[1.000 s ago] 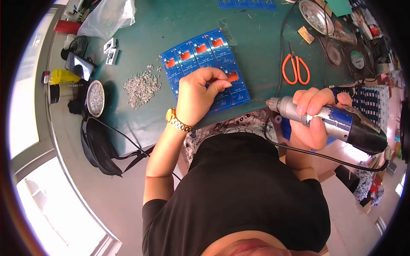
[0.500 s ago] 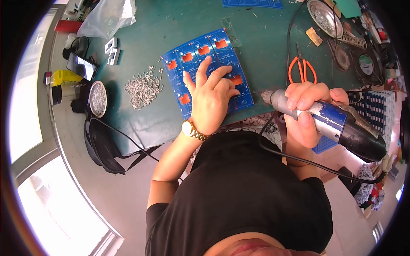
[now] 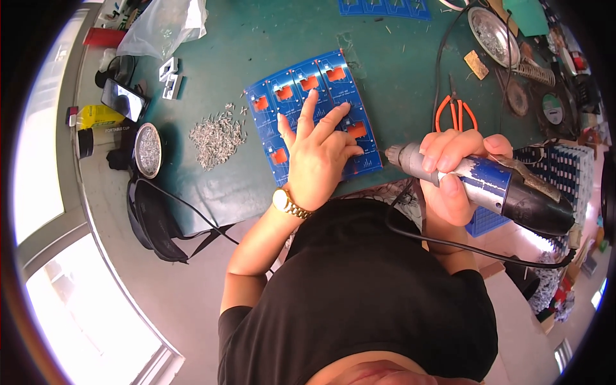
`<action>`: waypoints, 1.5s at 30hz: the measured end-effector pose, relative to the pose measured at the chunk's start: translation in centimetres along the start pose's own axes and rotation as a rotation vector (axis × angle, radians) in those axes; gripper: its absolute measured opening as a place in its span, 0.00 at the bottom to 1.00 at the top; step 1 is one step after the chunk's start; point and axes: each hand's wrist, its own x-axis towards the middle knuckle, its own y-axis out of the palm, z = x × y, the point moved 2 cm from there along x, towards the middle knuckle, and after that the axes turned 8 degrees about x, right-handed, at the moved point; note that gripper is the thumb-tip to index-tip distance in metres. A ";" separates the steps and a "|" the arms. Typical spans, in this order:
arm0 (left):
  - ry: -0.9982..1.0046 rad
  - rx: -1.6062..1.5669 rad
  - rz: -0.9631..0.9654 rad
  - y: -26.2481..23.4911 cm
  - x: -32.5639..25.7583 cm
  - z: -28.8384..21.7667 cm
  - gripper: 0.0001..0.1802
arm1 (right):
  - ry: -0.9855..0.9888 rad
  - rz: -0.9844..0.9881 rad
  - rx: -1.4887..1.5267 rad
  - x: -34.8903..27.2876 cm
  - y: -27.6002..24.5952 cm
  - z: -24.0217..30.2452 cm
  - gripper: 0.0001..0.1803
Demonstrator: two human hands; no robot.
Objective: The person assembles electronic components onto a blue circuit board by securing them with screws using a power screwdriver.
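Note:
A blue circuit board panel [image 3: 260, 119] with several orange-red rectangles lies on the green table. My left hand [image 3: 316, 151] rests on it with the fingers spread, a gold watch [image 3: 292, 203] at the wrist. My right hand [image 3: 452, 170] is wrapped round a corded electric screwdriver [image 3: 491, 184] with a silver front and a blue and black body. Its tip points left, close to the panel's right edge; I cannot tell whether it touches. Part of the panel is hidden under my left hand.
A pile of small screws [image 3: 218, 140] lies left of the panel, beside a round metal dish [image 3: 148, 150]. Orange-handled pliers [image 3: 456, 112] lie to the right, near a second metal dish [image 3: 493, 37]. A phone [image 3: 123, 99] stands at the left. The screwdriver's black cord [image 3: 475, 246] loops below my right hand.
The electric screwdriver in my right hand has shifted slightly left and down, closer to the panel's edge. My left hand stays spread on the panel, and the whole view has tilted a little.

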 end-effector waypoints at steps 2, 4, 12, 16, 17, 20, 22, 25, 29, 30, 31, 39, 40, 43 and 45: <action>0.023 -0.010 -0.005 -0.2 -0.1 0.3 0.07 | 0.021 0.000 0.014 0.0 0.2 0.2 0.34; 0.032 -0.070 0.093 -0.3 -0.2 0.9 0.07 | 0.045 -0.001 0.031 -0.1 0.3 0.0 0.34; 0.030 -0.218 0.164 -1.0 0.6 1.9 0.08 | 0.033 0.063 0.013 0.2 1.4 -0.8 0.34; 0.044 -0.242 0.115 -0.6 0.4 1.9 0.08 | 0.051 0.120 -0.077 0.4 1.6 -0.7 0.35; 0.032 -0.242 0.125 -0.7 0.4 1.8 0.08 | 0.052 0.123 -0.074 0.6 1.6 -0.8 0.35; 0.017 -0.258 0.132 -0.6 0.4 1.8 0.07 | 0.043 0.166 -0.020 0.8 1.8 -1.0 0.35; 0.032 -0.258 0.130 -0.6 0.3 1.8 0.07 | 0.073 0.173 -0.003 0.8 2.1 -1.1 0.35; 0.045 -0.231 0.115 -0.9 0.3 1.9 0.07 | 0.050 0.200 -0.004 1.0 2.6 -1.4 0.35; 0.070 -0.078 -0.052 -2.9 0.3 2.7 0.08 | 0.059 0.189 -0.077 1.5 3.3 -1.7 0.35; 0.032 -0.064 -0.152 -3.8 0.5 3.9 0.08 | 0.069 0.226 -0.046 1.7 3.2 -1.7 0.35; -0.074 -0.083 -0.215 -4.3 0.1 5.8 0.08 | 0.081 0.265 -0.008 1.8 3.4 -1.8 0.35; -0.645 0.367 -0.048 -4.7 -3.2 15.0 0.10 | 0.073 0.360 -0.114 2.7 5.2 -2.3 0.32; -0.605 0.365 -0.063 -4.5 -3.4 15.1 0.09 | 0.082 0.368 -0.120 2.8 5.3 -2.5 0.32; -0.567 0.353 -0.096 -3.8 -3.7 15.3 0.06 | 0.078 0.371 -0.151 3.4 6.1 -3.3 0.34; -0.569 0.351 -0.161 -3.6 -3.7 15.4 0.04 | 0.104 0.451 -0.189 3.9 6.5 -3.3 0.34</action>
